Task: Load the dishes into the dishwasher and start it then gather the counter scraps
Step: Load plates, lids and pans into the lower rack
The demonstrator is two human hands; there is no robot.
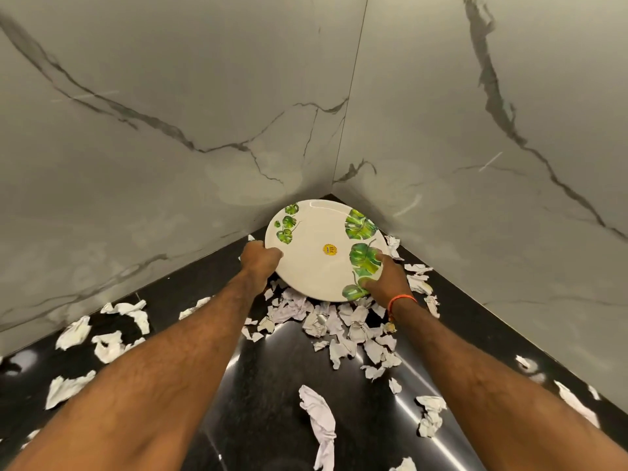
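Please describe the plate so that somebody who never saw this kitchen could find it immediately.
Look at the far corner where the two grey marble walls meet the black counter. There both hands, left hand and right hand, grip a round white plate above crumpled paper scraps. Only it has green leaf prints and a yellow sticker.

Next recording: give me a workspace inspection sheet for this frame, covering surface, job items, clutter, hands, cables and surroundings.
Surface: glossy black counter, corner section.
Job's things: leaf-print plate with a yellow sticker, tilted, held in the corner; torn paper scraps heaped below it, others scattered.
Clutter: nothing seen beyond the scraps.
Grippers: left hand grips the plate's left rim; right hand grips its right rim.
Cables: nothing seen.
Surroundings: grey marble walls; dishwasher not in view.
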